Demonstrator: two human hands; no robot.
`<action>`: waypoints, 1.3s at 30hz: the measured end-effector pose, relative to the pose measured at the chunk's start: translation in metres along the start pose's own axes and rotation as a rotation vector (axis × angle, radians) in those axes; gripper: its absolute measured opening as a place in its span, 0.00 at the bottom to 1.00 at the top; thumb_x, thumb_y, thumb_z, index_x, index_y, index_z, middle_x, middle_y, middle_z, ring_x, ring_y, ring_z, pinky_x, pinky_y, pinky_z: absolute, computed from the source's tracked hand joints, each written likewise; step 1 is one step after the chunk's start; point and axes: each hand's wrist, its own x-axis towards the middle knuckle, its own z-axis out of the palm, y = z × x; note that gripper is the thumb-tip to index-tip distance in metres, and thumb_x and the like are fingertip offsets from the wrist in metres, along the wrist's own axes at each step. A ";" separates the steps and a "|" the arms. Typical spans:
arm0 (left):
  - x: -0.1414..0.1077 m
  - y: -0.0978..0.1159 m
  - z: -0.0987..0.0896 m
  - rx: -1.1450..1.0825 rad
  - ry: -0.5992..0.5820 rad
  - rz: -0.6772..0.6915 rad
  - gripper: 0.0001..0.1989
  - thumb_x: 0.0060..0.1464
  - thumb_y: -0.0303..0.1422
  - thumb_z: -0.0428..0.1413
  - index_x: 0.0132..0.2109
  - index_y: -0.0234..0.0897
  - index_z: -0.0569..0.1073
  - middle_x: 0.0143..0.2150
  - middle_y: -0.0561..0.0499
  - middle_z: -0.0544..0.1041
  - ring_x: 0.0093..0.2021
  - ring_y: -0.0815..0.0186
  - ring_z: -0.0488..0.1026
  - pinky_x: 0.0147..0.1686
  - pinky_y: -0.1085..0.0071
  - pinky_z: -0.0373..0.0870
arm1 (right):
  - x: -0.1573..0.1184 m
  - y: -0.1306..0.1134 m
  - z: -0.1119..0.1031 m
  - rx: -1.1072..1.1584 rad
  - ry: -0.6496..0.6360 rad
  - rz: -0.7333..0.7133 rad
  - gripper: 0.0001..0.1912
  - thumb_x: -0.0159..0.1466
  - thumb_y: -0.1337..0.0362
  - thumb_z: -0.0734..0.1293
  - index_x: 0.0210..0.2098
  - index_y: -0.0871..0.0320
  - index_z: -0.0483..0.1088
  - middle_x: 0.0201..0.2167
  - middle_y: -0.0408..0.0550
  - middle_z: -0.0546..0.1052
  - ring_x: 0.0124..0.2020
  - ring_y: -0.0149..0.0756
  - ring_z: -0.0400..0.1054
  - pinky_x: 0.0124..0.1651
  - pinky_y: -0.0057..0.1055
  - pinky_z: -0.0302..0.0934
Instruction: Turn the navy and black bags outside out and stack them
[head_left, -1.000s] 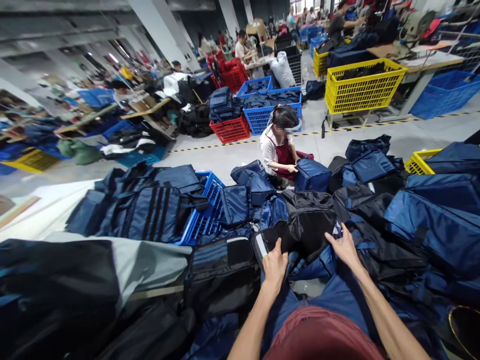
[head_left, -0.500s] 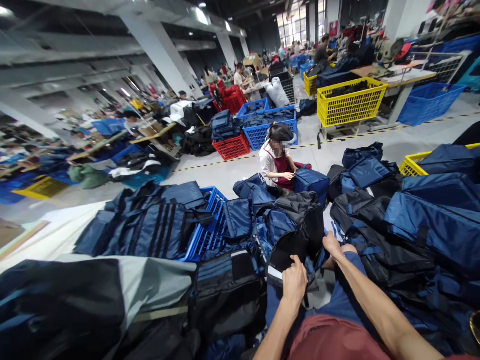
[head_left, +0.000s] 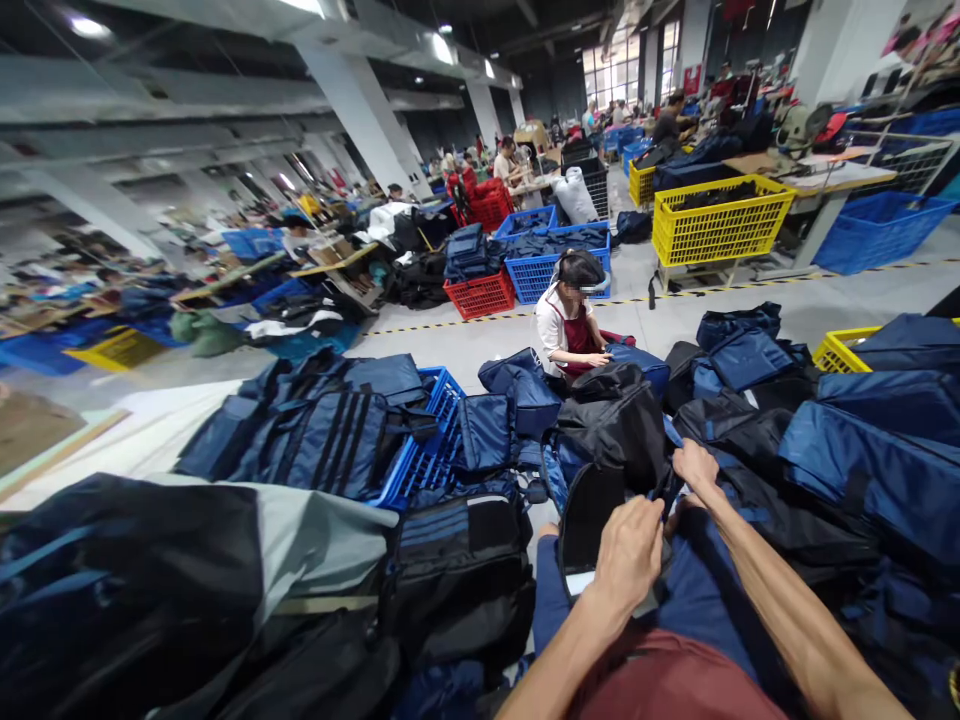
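My left hand (head_left: 631, 552) and right hand (head_left: 694, 465) with fingers grasping the black bag (head_left: 611, 440), blue crate (head_left: 420, 465) beside it heaped with navy bags (head_left: 315, 425), yellow crate (head_left: 720, 225) holding dark bags

A black fabric bag (head_left: 611, 440), bulging and crumpled at the top, stands upright on the person's lap amid heaped navy bags, its flat dark panel with a pale strip at the bottom facing the camera.

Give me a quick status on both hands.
Left hand and right hand both gripping black bag. Navy bags piled close around.
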 end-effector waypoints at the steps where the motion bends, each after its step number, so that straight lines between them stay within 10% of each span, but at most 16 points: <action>1: 0.012 0.006 -0.008 0.006 0.063 0.080 0.20 0.73 0.29 0.51 0.67 0.37 0.73 0.61 0.41 0.83 0.66 0.55 0.78 0.66 0.56 0.76 | -0.003 0.001 -0.014 -0.018 0.018 -0.023 0.20 0.77 0.64 0.59 0.60 0.62 0.78 0.53 0.67 0.83 0.56 0.53 0.80 0.56 0.40 0.69; 5: 0.069 0.014 -0.045 0.129 0.114 0.216 0.19 0.72 0.28 0.51 0.65 0.36 0.75 0.63 0.40 0.81 0.71 0.55 0.72 0.75 0.51 0.64 | -0.031 -0.020 -0.078 -0.134 0.170 -0.243 0.25 0.77 0.62 0.57 0.69 0.56 0.72 0.51 0.64 0.84 0.53 0.54 0.80 0.57 0.43 0.66; 11: 0.088 -0.016 -0.067 0.412 0.152 -0.037 0.18 0.69 0.32 0.57 0.63 0.34 0.76 0.57 0.35 0.80 0.60 0.48 0.76 0.66 0.46 0.69 | -0.100 -0.085 -0.140 -0.115 0.434 -0.752 0.25 0.75 0.62 0.61 0.69 0.53 0.73 0.45 0.56 0.86 0.42 0.46 0.80 0.47 0.35 0.63; 20: 0.034 -0.064 -0.009 0.382 0.138 -0.433 0.16 0.66 0.29 0.56 0.57 0.35 0.82 0.50 0.36 0.84 0.52 0.47 0.78 0.60 0.45 0.70 | -0.135 -0.122 -0.058 -0.079 0.486 -1.090 0.24 0.74 0.70 0.61 0.67 0.54 0.73 0.50 0.58 0.84 0.47 0.50 0.72 0.46 0.42 0.67; 26: 0.033 -0.078 0.015 0.358 0.057 -0.371 0.17 0.58 0.17 0.57 0.49 0.35 0.83 0.44 0.42 0.83 0.47 0.54 0.78 0.54 0.53 0.75 | -0.088 -0.119 -0.015 -0.073 0.505 -1.126 0.24 0.75 0.71 0.63 0.68 0.57 0.73 0.59 0.56 0.81 0.55 0.47 0.72 0.52 0.41 0.69; 34: 0.056 -0.084 -0.006 0.440 0.110 -0.178 0.28 0.61 0.17 0.54 0.67 0.31 0.73 0.41 0.45 0.79 0.41 0.57 0.75 0.41 0.59 0.73 | 0.032 -0.165 -0.073 -0.315 0.342 -1.352 0.28 0.79 0.70 0.56 0.73 0.47 0.71 0.59 0.52 0.81 0.51 0.41 0.71 0.43 0.31 0.65; 39: 0.062 -0.088 0.003 0.393 0.081 -0.244 0.32 0.61 0.18 0.54 0.72 0.31 0.69 0.41 0.47 0.78 0.41 0.58 0.74 0.43 0.60 0.74 | 0.122 -0.203 -0.075 -0.297 0.104 -1.229 0.24 0.78 0.65 0.61 0.69 0.45 0.75 0.53 0.49 0.83 0.48 0.39 0.73 0.41 0.28 0.58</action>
